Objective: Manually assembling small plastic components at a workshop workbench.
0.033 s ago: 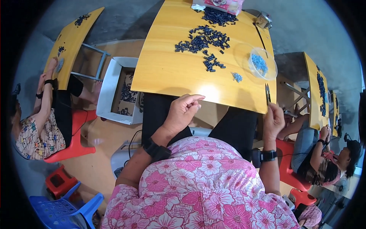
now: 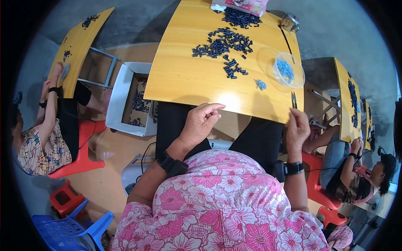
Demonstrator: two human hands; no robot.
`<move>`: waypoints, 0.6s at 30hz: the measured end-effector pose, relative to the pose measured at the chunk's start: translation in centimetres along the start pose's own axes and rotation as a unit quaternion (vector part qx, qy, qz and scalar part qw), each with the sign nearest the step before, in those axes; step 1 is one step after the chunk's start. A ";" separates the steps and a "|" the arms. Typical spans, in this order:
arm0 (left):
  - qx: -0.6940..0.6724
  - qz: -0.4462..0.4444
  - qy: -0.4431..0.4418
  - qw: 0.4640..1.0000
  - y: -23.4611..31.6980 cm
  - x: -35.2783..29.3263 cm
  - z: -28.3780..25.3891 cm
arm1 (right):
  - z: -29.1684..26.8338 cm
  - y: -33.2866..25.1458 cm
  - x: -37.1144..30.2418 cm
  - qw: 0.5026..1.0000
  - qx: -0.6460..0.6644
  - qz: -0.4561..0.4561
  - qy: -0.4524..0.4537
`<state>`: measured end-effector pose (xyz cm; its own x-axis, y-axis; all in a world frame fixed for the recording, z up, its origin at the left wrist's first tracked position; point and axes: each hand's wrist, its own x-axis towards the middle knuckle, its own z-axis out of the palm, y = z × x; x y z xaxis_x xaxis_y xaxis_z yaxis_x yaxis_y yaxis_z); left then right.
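Observation:
My left hand (image 2: 200, 123) is at the near table edge, fingers curled, thumb close to the index finger; anything between them is too small to make out. My right hand (image 2: 297, 127) is closed at the near right corner, its fingertips pinched together. Just beyond those fingertips lies a small dark two-bladed tool, like snips (image 2: 294, 99), its near end hidden behind the hand. Farther up are a clear round bowl (image 2: 299, 77) of small light-blue pieces (image 2: 285, 70) and a little heap of similar pieces (image 2: 261, 85). Short dark-blue tubes (image 2: 228, 44) lie in loose piles mid-table.
A pink-and-white package (image 2: 247, 5), a metal tin (image 2: 289, 22) and a thin black rod (image 2: 285, 39) are on the far side of the yellow table (image 2: 176, 71). On the floor left stands a white box (image 2: 115, 100) holding dark pieces. Other people work at tables on both sides.
My right hand has shifted slightly forward and left, covering more of the snips' near end. The snips stay in place. My left hand has not visibly moved.

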<state>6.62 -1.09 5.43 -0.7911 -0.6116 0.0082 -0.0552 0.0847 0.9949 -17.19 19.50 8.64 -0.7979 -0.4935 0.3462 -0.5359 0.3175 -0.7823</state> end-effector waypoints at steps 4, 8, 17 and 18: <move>-0.010 -0.003 0.000 1.000 0.1 0.3 -0.6 | 5.9 -2.7 2.0 0.991 0.000 -0.063 -0.119; -0.013 -0.003 0.006 1.000 0.3 0.2 -1.5 | 10.9 -4.3 3.3 0.980 0.027 -0.047 -0.190; -0.009 0.013 0.000 1.000 0.2 0.3 -1.3 | 15.3 -2.9 5.8 0.972 -0.077 -0.116 -0.189; 0.001 0.014 -0.004 1.000 0.2 0.4 -1.3 | 15.4 -2.9 5.9 0.969 -0.091 -0.138 -0.182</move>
<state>7.13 -2.34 5.76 -0.7968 -0.6032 0.0353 -0.0340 0.1030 0.9941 -16.06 3.22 4.98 -0.4842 -0.8229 0.2972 -0.7815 0.2540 -0.5698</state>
